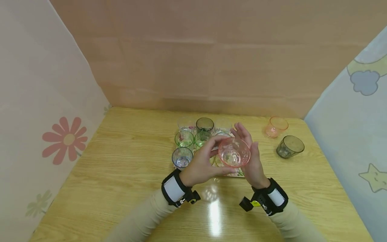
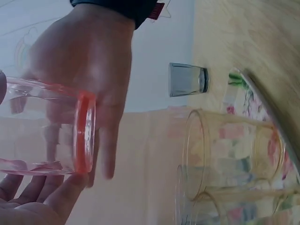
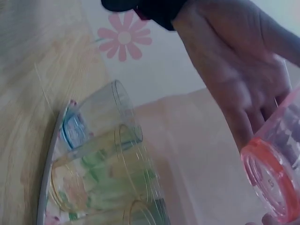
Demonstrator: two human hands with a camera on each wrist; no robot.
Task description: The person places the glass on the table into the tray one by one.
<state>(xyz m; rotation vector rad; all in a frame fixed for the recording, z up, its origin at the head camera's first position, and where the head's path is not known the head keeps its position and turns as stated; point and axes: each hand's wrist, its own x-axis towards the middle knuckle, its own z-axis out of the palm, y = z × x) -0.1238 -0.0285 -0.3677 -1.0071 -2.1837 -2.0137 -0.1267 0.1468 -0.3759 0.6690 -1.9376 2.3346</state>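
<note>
A transparent pink glass is held over the front right of a floral tray, its rim turned toward the head camera. My left hand grips its side between thumb and fingers. On the other side my right hand stands close to the glass with fingers fairly straight; whether it touches the glass I cannot tell. In the left wrist view the thick red base of the pink glass shows in front of the right palm. The right wrist view shows the base from below, near the left hand.
Rows of tinted glasses stand on the floral tray, among them a blue glass, a green glass and a grey glass. Right of it are an orange-pink glass and a smoky glass on the wooden table.
</note>
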